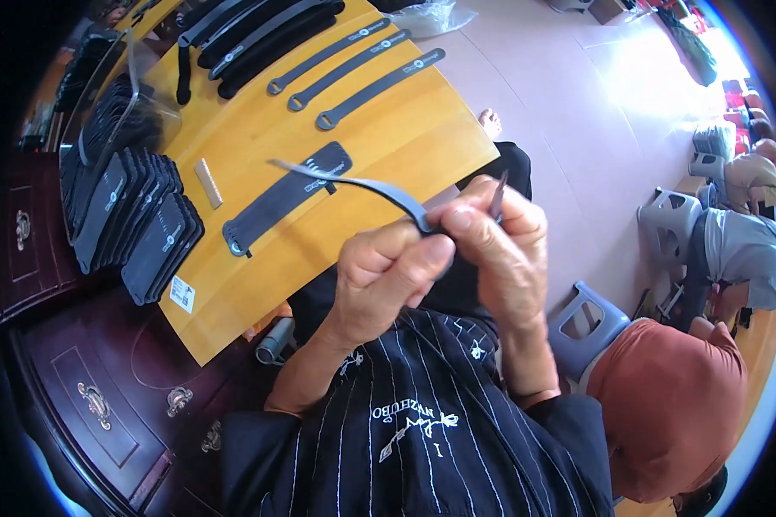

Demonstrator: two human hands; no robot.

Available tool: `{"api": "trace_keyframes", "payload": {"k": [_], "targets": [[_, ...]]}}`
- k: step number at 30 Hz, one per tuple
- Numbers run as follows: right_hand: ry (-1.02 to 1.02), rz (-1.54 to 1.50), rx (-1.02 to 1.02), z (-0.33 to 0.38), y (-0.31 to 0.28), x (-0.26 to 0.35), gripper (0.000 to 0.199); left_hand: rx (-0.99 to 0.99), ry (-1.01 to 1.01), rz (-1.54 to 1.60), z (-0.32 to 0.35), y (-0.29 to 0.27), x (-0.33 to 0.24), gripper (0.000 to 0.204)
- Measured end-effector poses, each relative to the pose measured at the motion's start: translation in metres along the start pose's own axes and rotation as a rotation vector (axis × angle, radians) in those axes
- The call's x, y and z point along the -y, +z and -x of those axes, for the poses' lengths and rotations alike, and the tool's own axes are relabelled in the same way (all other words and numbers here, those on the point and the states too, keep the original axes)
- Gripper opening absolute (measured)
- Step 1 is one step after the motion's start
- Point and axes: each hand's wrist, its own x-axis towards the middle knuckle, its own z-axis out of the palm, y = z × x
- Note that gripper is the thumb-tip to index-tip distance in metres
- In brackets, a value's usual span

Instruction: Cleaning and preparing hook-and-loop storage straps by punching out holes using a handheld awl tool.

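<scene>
My left hand is closed, thumb and fingers pinching a dark grey fabric strap in front of my chest. One end of the strap sticks out past that hand and curves over the table. Against it my right hand is closed too, its thumb and forefinger on the strap's other end, which the fingers hide. A thin dark pointed tool juts up from among the right fingers; its kind is unclear. Below the strap's free end, a stack of similar straps with small buckle loops lies on the yellow table.
Three single straps lie side by side at the far edge, near thicker bundles. Piled straps and a small tan strip are at left. Dark drawers stand below. At right are a person in a rust-coloured top and plastic stools.
</scene>
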Motion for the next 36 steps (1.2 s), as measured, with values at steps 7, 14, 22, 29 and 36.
{"api": "trace_keyframes", "payload": {"k": [7,14,22,29,36], "targets": [[-0.077,0.53,-0.633,-0.067,-0.196,0.031,0.022,0.632,0.028,-0.196,0.028,-0.013,0.018,0.037],[-0.409,0.758,-0.978,-0.071,-0.298,0.051,0.02,0.547,-0.113,-0.256,0.057,-0.044,0.021,0.034],[-0.632,1.266,-0.58,-0.092,-0.122,-0.032,0.015,0.448,-0.079,-0.549,0.059,-0.042,0.042,0.033],[-0.522,1.331,-0.197,-0.094,-0.041,-0.086,0.014,0.301,-0.245,-0.439,0.071,-0.046,0.043,0.015],[-0.406,1.321,-0.107,-0.103,0.001,-0.1,0.017,0.179,-0.059,-0.516,0.079,-0.062,0.044,0.015]]}}
